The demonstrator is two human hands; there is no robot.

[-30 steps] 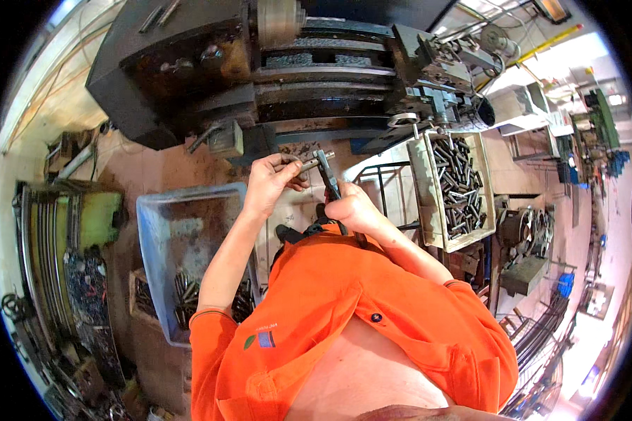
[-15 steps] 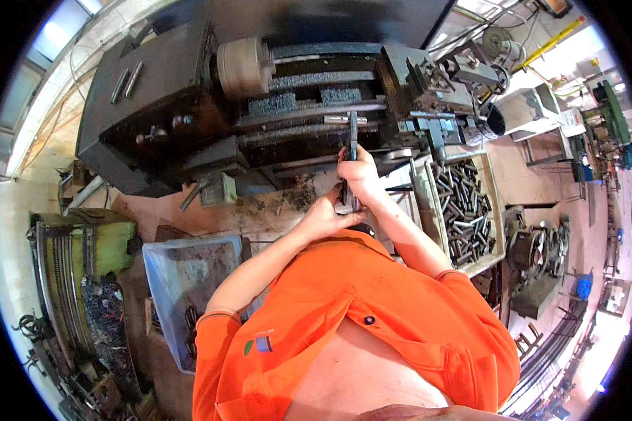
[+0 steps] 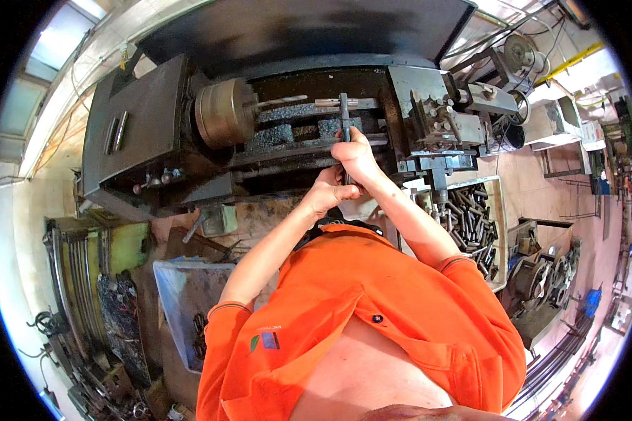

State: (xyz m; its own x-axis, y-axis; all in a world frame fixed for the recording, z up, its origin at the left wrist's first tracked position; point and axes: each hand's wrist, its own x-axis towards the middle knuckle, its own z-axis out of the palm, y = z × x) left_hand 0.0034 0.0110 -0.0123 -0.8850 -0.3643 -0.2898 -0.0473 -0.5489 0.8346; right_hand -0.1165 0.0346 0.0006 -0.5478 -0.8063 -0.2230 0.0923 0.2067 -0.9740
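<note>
A long, narrow dark metal tool (image 3: 345, 119) points away from me over the bed of a lathe; its exact kind is not clear. My right hand (image 3: 354, 156) is closed around its middle. Nearer my body, my left hand (image 3: 328, 194) is closed at the tool's lower end, which the fingers mostly hide. Across the far tip lies a short, shiny metal rod (image 3: 326, 103); whether the tool grips it I cannot tell. Left of the rod stands the lathe's round chuck (image 3: 225, 112), with a thin bar (image 3: 282, 100) sticking out toward the rod.
Metal chips (image 3: 274, 135) lie on the lathe bed. The tool post and carriage (image 3: 446, 119) stand to the right. Near my right arm is a tray (image 3: 500, 231) filled with short metal rods. A blue plastic bin (image 3: 172, 295) stands at my left, before a green machine (image 3: 126, 245).
Both hands have moved farther out over the lathe, carrying the tool with them. The view has shifted, so the lathe sits lower in the picture. Both hands keep their hold.
</note>
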